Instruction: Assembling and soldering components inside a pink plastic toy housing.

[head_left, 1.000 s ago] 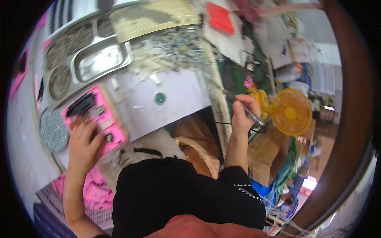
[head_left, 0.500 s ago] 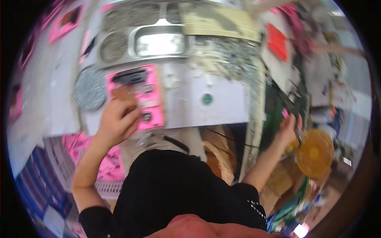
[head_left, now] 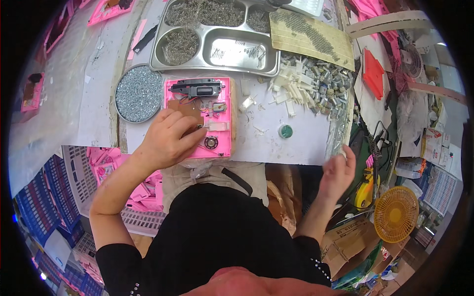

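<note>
A pink plastic casing (head_left: 223, 91) lies flat on the white table, fitted with a black motor-like unit (head_left: 202, 90), a brown board (head_left: 180, 105), a small metal motor (head_left: 218, 107) and a round dark part (head_left: 211, 142). My left hand (head_left: 170, 135) rests over the casing's left side. Its fingertips come together near the brown board and thin wires, hiding whatever is between them. My right hand (head_left: 336, 175) is raised off the table's front right edge, fingers curled inward. A pale spot shows at its fingertips; I cannot make out what it is.
A round dish of small screws (head_left: 139, 93) stands left of the casing. Behind it is a metal compartment tray (head_left: 215, 69) of springs. Small motors and white parts (head_left: 316, 84) are heaped at right, near a green round lid (head_left: 285, 130). An orange basket-like disc (head_left: 396, 214) is at far right.
My right hand has moved left, away from the dark cabled tool at the right. My left hand stays at the casing, now lower against it. The whole view has shifted and sharpened.
</note>
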{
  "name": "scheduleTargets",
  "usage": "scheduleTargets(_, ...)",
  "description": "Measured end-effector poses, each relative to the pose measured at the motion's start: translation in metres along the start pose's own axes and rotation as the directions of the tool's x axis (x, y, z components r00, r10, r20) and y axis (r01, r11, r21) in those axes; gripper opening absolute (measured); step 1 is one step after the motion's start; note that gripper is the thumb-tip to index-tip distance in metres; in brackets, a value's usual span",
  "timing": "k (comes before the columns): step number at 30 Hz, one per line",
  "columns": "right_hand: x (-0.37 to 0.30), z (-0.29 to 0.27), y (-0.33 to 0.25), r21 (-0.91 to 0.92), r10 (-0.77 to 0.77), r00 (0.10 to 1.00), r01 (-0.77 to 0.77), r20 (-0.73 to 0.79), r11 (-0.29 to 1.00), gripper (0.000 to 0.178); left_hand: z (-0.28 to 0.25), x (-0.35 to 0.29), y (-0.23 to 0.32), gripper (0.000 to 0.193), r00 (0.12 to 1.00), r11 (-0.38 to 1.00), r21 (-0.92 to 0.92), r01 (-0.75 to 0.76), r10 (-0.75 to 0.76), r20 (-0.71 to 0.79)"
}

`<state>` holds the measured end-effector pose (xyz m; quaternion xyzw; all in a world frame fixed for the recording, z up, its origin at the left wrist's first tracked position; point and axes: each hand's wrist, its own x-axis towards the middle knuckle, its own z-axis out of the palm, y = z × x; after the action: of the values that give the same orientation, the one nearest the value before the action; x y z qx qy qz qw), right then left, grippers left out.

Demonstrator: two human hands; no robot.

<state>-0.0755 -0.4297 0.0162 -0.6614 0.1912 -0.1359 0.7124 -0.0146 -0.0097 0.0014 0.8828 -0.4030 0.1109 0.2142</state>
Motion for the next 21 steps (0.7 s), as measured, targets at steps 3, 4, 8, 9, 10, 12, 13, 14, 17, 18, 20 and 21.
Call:
scheduleTargets(3,-0.016,0.067,0.014,-0.271,-0.125,0.953,0.202,0.276,0.941,0.020,-0.003,-0.006,0.000,0.034,1.000,1.000,0.030,0.001,-0.002,0.013)
scheduleTargets(4,-0.016,0.090,0.013,-0.314,-0.190,0.875,0.351,0.446,0.882,0.017,-0.004,-0.008,-0.001,0.034,1.000,1.000,0.027,0.004,-0.005,0.007)
scheduleTargets(8,-0.002,0.165,0.018,-0.299,-0.325,0.648,0.663,0.689,0.686,0.012,-0.004,-0.012,0.001,0.034,0.998,0.998,-0.015,0.057,-0.057,0.020)
scheduleTargets(9,0.003,0.177,0.022,-0.304,-0.339,0.634,0.686,0.695,0.661,0.012,-0.004,-0.011,0.002,0.034,0.997,0.997,-0.040,0.069,-0.068,0.019)
scheduleTargets(10,0.007,0.187,0.026,-0.303,-0.353,0.617,0.710,0.704,0.636,0.012,-0.004,-0.011,0.003,0.035,0.996,0.994,-0.061,0.085,-0.084,0.019)
scheduleTargets(12,0.012,0.201,0.029,-0.349,-0.348,0.614,0.733,0.708,0.584,0.012,-0.002,0.001,0.007,0.037,0.988,0.990,-0.036,0.138,-0.140,-0.070)
scheduleTargets(13,0.013,0.206,0.029,-0.370,-0.346,0.613,0.744,0.711,0.557,0.014,0.000,0.008,0.009,0.037,0.979,0.986,-0.025,0.166,-0.168,-0.114)
scheduleTargets(14,0.014,0.210,0.027,-0.408,-0.316,0.612,0.751,0.725,0.518,0.015,0.003,0.014,0.008,0.038,0.979,0.982,0.018,0.186,-0.183,-0.093)
scheduleTargets(17,0.014,0.219,0.022,-0.484,-0.234,0.606,0.769,0.760,0.418,0.021,0.008,0.026,0.004,0.039,0.971,0.964,0.117,0.239,-0.234,-0.059)
scheduleTargets(18,0.014,0.220,0.022,-0.493,-0.216,0.604,0.770,0.767,0.404,0.022,0.007,0.027,0.003,0.038,0.968,0.960,0.131,0.249,-0.243,-0.060)
scheduleTargets(20,0.013,0.223,0.021,-0.509,-0.202,0.601,0.778,0.773,0.369,0.023,0.008,0.028,0.002,0.038,0.971,0.961,0.144,0.237,-0.228,-0.074)
scheduleTargets(21,0.011,0.224,0.020,-0.513,-0.205,0.599,0.784,0.774,0.350,0.022,0.009,0.027,0.002,0.038,0.975,0.965,0.146,0.216,-0.206,-0.085)
